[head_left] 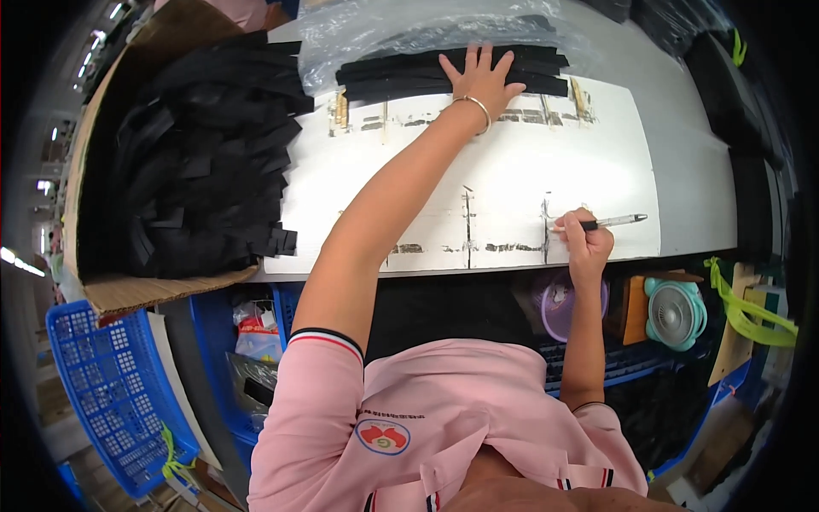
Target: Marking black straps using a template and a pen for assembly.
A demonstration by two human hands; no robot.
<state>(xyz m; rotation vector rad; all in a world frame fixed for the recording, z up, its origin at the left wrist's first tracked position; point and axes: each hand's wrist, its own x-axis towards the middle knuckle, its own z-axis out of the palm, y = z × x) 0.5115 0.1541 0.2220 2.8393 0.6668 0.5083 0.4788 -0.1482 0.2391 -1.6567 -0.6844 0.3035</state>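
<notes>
Left hand [479, 78]: stretched far forward, fingers spread, palm pressed flat on the stack of black strips [452, 72]; thin bangle at the wrist.
Right hand: [584, 241] closed around a pen [616, 222], pinched between thumb and fingers, tip pointing right, just above the near edge of the surface.
Black strips: long, flat, matte, laid side by side in a neat stack at the far edge of the white surface [512, 162], partly lying on a clear plastic bag [401, 30].
Step in hand: by the look of it, steadying or picking from the stack while the pen waits ready, likely between one marking and the next.
Next move, as a judgement: calls for sliding one strip free without dragging its neighbours, then lining it up against the dark marks [467, 226] near the front edge before any pen stroke.
Surface: smooth white sheet, scuffed, with worn tape remnants and short dark lines.
Cardboard box [94, 222]: brown, open, at the left, heaped with short black cut pieces [205, 154], jumbled and soft-looking, like foam or rubber.
Below the edge: blue plastic crate [111, 384] with a grid wall, small pale green fan [676, 311], round purple item [559, 303], too hidden to identify.
</notes>
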